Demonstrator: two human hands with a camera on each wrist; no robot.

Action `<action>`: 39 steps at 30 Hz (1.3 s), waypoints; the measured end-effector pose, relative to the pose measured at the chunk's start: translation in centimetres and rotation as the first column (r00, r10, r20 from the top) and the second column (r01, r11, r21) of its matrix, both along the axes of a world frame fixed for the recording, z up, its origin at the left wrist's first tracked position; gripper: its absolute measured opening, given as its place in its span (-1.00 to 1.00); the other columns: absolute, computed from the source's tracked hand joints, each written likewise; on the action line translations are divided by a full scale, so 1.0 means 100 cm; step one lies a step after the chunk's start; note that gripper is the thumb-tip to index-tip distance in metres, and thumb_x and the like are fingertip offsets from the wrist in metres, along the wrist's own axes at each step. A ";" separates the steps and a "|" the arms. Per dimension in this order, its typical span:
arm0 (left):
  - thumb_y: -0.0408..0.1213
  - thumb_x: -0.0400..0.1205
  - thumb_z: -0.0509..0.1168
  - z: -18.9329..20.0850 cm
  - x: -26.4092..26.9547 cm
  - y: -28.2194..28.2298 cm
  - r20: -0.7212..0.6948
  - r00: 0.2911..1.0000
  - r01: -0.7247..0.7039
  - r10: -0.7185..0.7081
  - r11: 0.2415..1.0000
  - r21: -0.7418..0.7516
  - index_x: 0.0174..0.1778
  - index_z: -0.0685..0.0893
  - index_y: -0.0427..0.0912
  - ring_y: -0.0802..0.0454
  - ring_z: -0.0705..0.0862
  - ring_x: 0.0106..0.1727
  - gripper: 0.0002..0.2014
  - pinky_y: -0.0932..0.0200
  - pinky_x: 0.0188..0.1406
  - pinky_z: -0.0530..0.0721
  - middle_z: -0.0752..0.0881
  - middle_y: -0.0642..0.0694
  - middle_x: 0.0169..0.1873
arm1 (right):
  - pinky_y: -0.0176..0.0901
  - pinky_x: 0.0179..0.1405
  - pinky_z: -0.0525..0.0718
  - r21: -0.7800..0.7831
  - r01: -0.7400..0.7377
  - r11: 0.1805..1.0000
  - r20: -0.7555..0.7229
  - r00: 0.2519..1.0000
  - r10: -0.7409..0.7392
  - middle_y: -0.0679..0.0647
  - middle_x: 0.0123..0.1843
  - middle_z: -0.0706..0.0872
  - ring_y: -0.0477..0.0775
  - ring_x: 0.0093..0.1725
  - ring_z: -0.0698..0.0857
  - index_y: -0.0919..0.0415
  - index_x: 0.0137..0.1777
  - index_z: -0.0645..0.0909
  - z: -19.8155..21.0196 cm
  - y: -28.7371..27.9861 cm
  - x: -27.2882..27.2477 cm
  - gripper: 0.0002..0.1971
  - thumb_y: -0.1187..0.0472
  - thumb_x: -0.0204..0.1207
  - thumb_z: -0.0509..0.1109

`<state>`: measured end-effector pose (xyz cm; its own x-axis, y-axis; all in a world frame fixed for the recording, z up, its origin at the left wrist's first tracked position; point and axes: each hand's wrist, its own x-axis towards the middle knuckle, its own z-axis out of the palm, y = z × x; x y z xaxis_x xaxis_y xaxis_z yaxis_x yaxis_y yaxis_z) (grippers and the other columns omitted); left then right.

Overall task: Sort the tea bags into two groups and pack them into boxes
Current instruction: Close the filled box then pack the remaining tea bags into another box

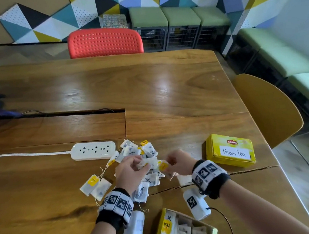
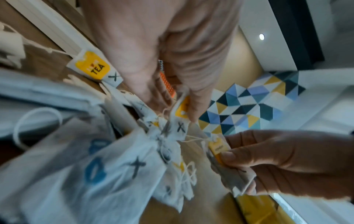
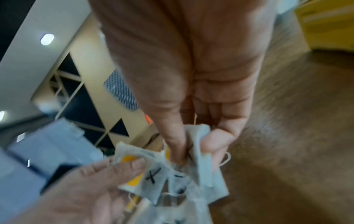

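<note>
1. Near the table's [image 1: 166, 89] front edge, the left hand [image 1: 130, 169] and right hand [image 1: 179, 162] meet over a loose pile of tea bags [image 1: 134, 151]; each pinches a tea bag, the two bags joined by tangled strings.
2. Left fingers [image 2: 193, 109] curl on a bag marked X; the right hand's fingertips [image 2: 229, 157] nip a yellow tag [image 1: 163, 166].
3. An open box [image 1: 182, 230] holding X-marked bags sits at the very near edge, between the forearms.
4. Right of the pile, well apart from it, lies a closed yellow box labelled "Green Tea" [image 1: 230, 149], close to the table's right edge.
5. A white power strip [image 1: 93, 150] lies just left of the pile's far side.
6. Bare wood stretches far beyond, up to a red chair [image 1: 104, 42].
</note>
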<state>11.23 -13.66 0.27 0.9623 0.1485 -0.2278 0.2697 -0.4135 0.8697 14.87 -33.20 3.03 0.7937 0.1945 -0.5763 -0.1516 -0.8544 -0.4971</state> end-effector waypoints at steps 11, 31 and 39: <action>-0.24 0.51 0.29 0.014 0.002 -0.005 -0.262 0.961 -0.113 -0.083 0.748 -0.654 -0.02 0.66 -0.47 -0.21 0.71 -0.04 -0.68 -0.03 0.03 0.69 0.74 -0.38 -0.13 | -0.40 -0.42 0.61 0.619 0.417 0.665 -0.297 0.909 -0.294 0.11 -0.30 0.73 -0.16 -0.43 0.70 0.45 0.02 0.67 0.037 0.017 -0.013 -0.83 0.44 0.45 0.49; -0.36 0.76 0.14 0.012 0.008 0.025 -0.352 0.896 -0.443 0.270 0.504 -0.741 0.27 0.51 0.05 0.08 0.44 -0.46 -0.75 0.13 -0.32 0.44 0.56 -0.10 -0.22 | -0.07 0.07 0.70 -0.073 0.019 0.997 0.242 0.970 -0.001 0.14 0.06 0.73 0.12 0.05 0.67 0.28 0.03 0.68 -0.009 0.050 0.066 -0.82 0.18 0.52 0.43; -0.02 0.73 0.16 0.017 0.012 0.024 -0.313 0.926 -0.377 0.212 0.574 -0.726 -0.05 0.59 -0.08 0.14 0.37 -0.47 -0.78 0.20 -0.41 0.39 0.50 -0.02 -0.21 | -0.18 -0.06 0.67 -0.103 -0.006 0.995 0.224 0.974 0.029 0.11 0.07 0.76 0.06 -0.02 0.69 0.19 0.15 0.69 -0.018 0.054 0.070 -0.77 0.16 0.52 0.46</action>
<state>12.45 -11.26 1.99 0.8290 0.1094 -0.5485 0.4280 0.5072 0.7480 21.87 -27.77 1.20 0.9021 0.1598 -0.4008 -0.0300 -0.9035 -0.4276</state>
